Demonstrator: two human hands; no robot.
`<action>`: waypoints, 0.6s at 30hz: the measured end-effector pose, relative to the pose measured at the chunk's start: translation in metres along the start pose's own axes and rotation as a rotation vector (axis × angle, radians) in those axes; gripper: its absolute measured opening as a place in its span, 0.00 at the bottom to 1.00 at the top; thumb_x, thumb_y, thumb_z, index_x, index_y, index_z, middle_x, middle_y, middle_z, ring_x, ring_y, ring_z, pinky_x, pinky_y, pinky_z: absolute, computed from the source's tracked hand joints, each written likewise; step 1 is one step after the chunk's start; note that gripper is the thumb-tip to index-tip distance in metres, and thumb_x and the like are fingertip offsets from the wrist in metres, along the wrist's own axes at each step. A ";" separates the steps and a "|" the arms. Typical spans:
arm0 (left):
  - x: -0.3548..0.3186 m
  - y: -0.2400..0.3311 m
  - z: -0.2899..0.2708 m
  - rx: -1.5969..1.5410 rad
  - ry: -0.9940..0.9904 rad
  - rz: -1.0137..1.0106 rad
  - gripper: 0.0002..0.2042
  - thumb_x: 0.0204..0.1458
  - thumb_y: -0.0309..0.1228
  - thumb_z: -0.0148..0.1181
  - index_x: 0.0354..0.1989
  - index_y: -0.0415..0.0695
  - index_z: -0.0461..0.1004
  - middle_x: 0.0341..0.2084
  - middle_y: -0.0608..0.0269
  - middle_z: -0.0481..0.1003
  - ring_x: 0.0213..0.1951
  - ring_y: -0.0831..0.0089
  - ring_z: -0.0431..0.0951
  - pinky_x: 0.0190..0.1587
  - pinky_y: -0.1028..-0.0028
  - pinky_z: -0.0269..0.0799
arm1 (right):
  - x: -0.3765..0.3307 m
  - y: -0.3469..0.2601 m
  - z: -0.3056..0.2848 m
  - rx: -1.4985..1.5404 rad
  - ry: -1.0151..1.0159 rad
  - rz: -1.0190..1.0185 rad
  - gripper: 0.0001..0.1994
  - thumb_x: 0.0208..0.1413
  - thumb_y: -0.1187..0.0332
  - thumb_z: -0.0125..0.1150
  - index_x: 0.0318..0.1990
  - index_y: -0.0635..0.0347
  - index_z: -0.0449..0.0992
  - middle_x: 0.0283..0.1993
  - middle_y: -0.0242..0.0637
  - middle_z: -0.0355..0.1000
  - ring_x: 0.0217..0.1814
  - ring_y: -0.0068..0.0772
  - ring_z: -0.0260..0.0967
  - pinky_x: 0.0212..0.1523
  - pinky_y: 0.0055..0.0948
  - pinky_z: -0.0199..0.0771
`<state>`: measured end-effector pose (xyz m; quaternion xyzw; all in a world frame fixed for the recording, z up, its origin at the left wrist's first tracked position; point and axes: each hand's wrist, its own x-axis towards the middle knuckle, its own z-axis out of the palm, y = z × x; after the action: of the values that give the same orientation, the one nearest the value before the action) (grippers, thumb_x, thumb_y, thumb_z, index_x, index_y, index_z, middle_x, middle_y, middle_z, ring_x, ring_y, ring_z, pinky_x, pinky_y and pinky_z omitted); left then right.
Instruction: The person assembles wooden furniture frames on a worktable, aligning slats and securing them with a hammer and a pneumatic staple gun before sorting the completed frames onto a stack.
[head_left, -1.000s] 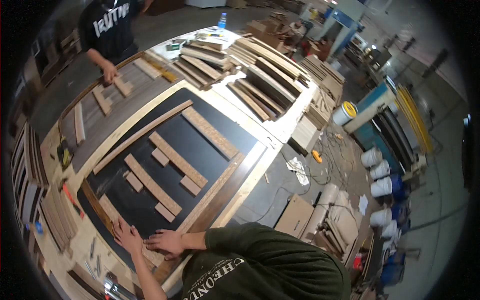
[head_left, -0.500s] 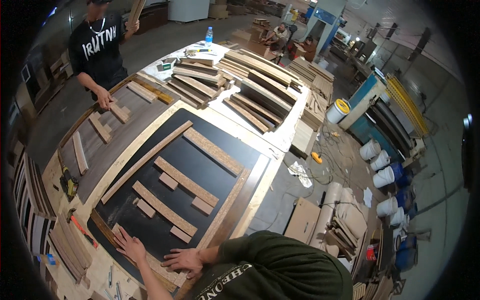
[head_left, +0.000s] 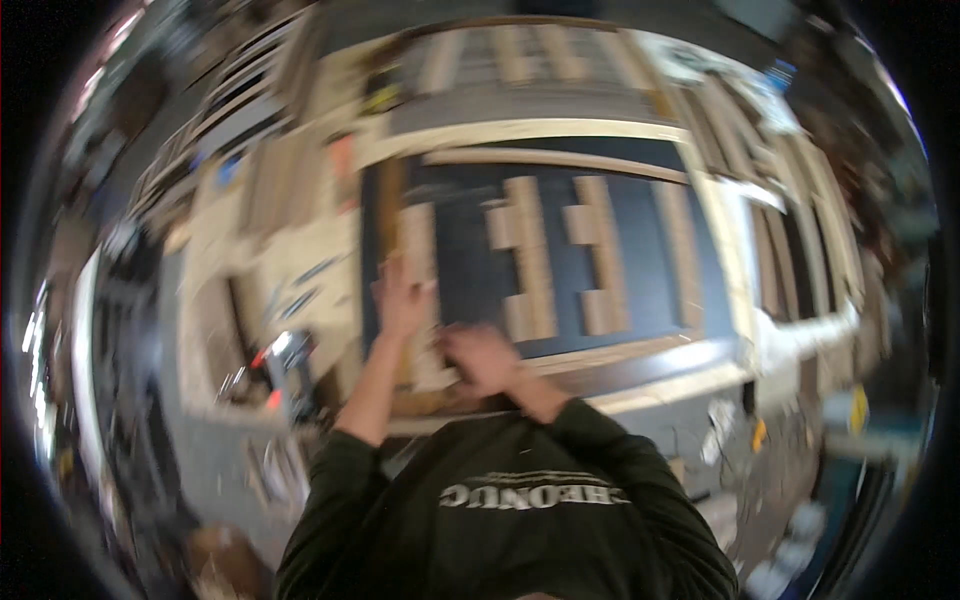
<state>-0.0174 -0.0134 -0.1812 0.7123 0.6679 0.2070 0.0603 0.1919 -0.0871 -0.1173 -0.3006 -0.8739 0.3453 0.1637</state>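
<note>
The picture is blurred by head motion. A large dark panel (head_left: 470, 250) with a light wooden frame lies on the workbench, with several pale wooden strips (head_left: 535, 255) laid across it. My left hand (head_left: 400, 295) lies flat, fingers spread, on a pale wooden strip (head_left: 418, 240) at the panel's left end. My right hand (head_left: 480, 358) rests on the near end of the same strip, close to the panel's near edge. Neither hand grips anything that I can make out.
More planks and boards (head_left: 520, 55) lie on the bench beyond the panel. Small tools, one with red on it (head_left: 275, 350), are scattered on the bench to my left. Wooden slats (head_left: 800, 230) lie to the right, the floor (head_left: 800, 450) below them.
My head has swung sharply, so the panel now lies crosswise and blurred. The person at the far bench is out of view. Both hands stay on the strip at the panel's end.
</note>
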 end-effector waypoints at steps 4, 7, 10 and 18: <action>-0.065 -0.028 -0.058 -0.108 0.177 -0.120 0.32 0.50 0.43 0.56 0.62 0.42 0.55 0.59 0.42 0.57 0.62 0.45 0.54 0.62 0.50 0.47 | -0.013 0.001 0.000 -0.182 -0.001 0.083 0.37 0.36 0.52 0.60 0.60 0.50 0.62 0.68 0.36 0.52 0.68 0.44 0.50 0.64 0.52 0.46; -0.109 -0.074 -0.113 0.144 0.227 -0.386 0.27 0.42 0.31 0.61 0.54 0.40 0.64 0.45 0.45 0.69 0.47 0.48 0.69 0.48 0.57 0.67 | -0.013 0.004 0.009 -0.145 -0.015 0.063 0.37 0.38 0.52 0.58 0.60 0.49 0.62 0.68 0.36 0.50 0.69 0.43 0.47 0.66 0.50 0.43; -0.148 -0.116 -0.129 0.351 0.197 -0.620 0.33 0.41 0.33 0.62 0.58 0.40 0.58 0.42 0.45 0.68 0.45 0.47 0.69 0.49 0.56 0.65 | -0.005 -0.002 0.010 -0.146 -0.023 0.047 0.37 0.38 0.52 0.59 0.60 0.50 0.62 0.69 0.35 0.49 0.69 0.42 0.47 0.67 0.49 0.42; -0.158 -0.147 -0.141 -0.233 0.222 -0.565 0.37 0.43 0.24 0.59 0.63 0.40 0.48 0.45 0.50 0.69 0.41 0.62 0.73 0.40 0.66 0.70 | -0.001 -0.003 0.016 -0.166 -0.029 0.065 0.37 0.38 0.53 0.59 0.61 0.47 0.60 0.69 0.34 0.50 0.70 0.42 0.46 0.67 0.50 0.42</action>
<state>-0.2105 -0.1798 -0.1404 0.4599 0.8136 0.3337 0.1232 0.1834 -0.0970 -0.1268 -0.3364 -0.8916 0.2810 0.1141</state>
